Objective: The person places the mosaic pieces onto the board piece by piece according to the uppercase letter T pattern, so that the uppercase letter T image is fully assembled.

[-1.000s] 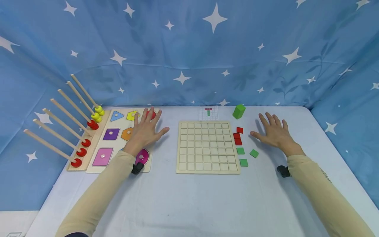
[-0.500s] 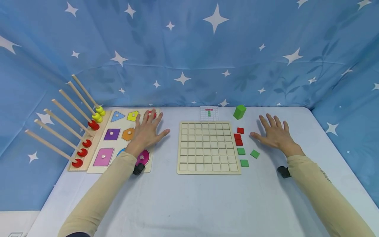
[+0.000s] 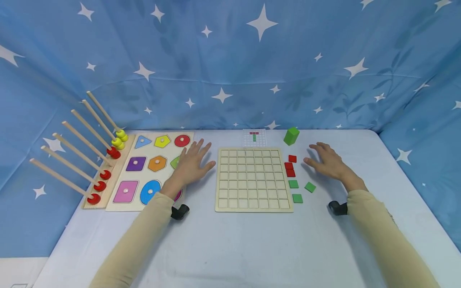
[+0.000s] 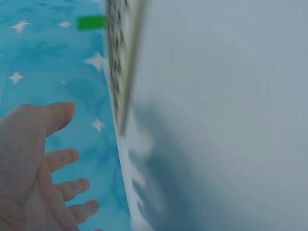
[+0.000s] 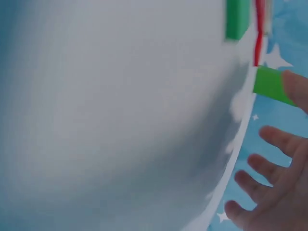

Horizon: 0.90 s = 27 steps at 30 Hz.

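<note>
Left hand [image 3: 191, 166] was spread, right hand [image 3: 330, 163] loosely bent, both empty; red tiles [image 3: 289, 165] were laid between grid board [image 3: 253, 180] and tabletop's right edge [image 3: 407, 192], presumably for reach.

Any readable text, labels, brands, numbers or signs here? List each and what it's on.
No legible words, brands or numbers in any view.
Right sleeve: dark marking, seen too edge-on to read.
Pattern card: red and green squares form a T shape; any lettering is too small to tell.
Grey outline, bottom left: cut off, unreadable.
</note>
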Tool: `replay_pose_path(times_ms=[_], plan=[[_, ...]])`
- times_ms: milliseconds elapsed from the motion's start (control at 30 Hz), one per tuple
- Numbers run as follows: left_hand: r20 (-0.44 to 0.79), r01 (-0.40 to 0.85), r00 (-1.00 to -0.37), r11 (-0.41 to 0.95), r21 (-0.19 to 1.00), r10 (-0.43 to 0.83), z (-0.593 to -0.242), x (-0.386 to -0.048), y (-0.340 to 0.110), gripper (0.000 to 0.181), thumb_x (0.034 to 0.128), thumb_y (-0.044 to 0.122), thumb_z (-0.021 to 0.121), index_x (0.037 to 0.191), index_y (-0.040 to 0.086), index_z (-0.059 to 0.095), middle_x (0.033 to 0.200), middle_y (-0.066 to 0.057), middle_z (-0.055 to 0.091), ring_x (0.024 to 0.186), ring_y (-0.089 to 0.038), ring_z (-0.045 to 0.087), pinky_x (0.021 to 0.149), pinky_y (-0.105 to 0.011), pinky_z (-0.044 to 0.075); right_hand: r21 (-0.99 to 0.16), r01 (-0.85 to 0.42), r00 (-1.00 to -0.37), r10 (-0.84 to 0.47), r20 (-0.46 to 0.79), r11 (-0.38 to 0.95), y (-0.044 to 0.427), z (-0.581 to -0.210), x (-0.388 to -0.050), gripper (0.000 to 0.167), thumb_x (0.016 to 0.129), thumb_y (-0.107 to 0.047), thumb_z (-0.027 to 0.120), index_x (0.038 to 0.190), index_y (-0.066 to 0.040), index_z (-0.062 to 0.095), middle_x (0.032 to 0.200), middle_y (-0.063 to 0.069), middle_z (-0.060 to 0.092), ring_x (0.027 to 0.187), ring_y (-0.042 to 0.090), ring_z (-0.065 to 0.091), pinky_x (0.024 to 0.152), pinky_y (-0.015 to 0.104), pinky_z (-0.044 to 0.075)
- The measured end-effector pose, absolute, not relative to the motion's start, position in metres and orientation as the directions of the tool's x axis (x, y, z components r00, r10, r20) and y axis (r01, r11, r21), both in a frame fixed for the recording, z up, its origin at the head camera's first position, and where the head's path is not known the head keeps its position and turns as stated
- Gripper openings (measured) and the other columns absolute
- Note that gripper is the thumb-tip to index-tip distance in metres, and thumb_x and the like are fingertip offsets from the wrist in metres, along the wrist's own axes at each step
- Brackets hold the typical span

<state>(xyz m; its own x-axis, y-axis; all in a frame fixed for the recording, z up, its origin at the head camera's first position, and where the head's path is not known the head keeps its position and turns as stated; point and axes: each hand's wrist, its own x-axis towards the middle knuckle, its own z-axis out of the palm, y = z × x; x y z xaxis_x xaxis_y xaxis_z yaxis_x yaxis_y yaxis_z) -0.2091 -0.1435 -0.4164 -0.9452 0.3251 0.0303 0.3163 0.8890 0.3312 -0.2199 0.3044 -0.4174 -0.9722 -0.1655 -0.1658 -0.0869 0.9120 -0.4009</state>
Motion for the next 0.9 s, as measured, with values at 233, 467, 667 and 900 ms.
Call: replay_pose_path(times_ms=[233, 467, 667, 900], plan=[[0.102, 0.355, -0.923, 0.720, 0.596, 0.371, -0.433, -0.188, -0.110, 0.059, 0.0940, 0.037, 0.053, 0.146, 0.016, 0.036, 0.157, -0.013, 0.023, 0.145, -0.034, 0.020, 0.115, -0.059, 0.014, -0.592, -0.012, -0.981, -0.125, -0.150, 0.806, 0.287, -0.423, -0.221, 0.048, 0.095, -0.022, 0.048, 0.138, -0.002, 0.040, 0.139, 0.026, 0.034, 0.123, 0.042, 0.036, 0.103, 0.061, 0.033], [0.195, 0.334, -0.940, 0.641, 0.690, 0.280, -0.455, -0.180, -0.095, 0.048, 0.0914, 0.027, 0.058, 0.136, 0.010, 0.051, 0.153, -0.020, 0.027, 0.141, -0.038, 0.026, 0.113, -0.056, 0.024, -0.704, 0.140, -0.975, -0.028, -0.221, 0.696, 0.268, -0.428, -0.222, 0.045, 0.094, -0.016, 0.043, 0.137, -0.005, 0.043, 0.137, 0.023, 0.038, 0.120, 0.037, 0.038, 0.103, 0.055, 0.036], [0.286, 0.391, -0.919, 0.704, 0.592, 0.270, -0.467, -0.182, -0.092, 0.041, 0.0913, 0.024, 0.057, 0.130, 0.012, 0.056, 0.151, -0.019, 0.032, 0.141, -0.036, 0.028, 0.114, -0.054, 0.022, -0.685, 0.144, -0.983, 0.025, -0.181, 0.714, 0.261, -0.430, -0.224, 0.040, 0.095, -0.024, 0.051, 0.131, -0.006, 0.051, 0.131, 0.023, 0.040, 0.119, 0.039, 0.038, 0.101, 0.060, 0.032], [0.289, 0.388, -0.920, 0.724, 0.570, 0.266, -0.471, -0.175, -0.091, 0.040, 0.0911, 0.024, 0.056, 0.129, 0.012, 0.057, 0.151, -0.017, 0.033, 0.141, -0.034, 0.028, 0.115, -0.052, 0.022, -0.647, 0.146, -0.989, 0.086, -0.123, 0.749, 0.257, -0.443, -0.220, 0.035, 0.091, -0.020, 0.056, 0.123, -0.005, 0.057, 0.126, 0.024, 0.044, 0.120, 0.040, 0.040, 0.102, 0.062, 0.025]])
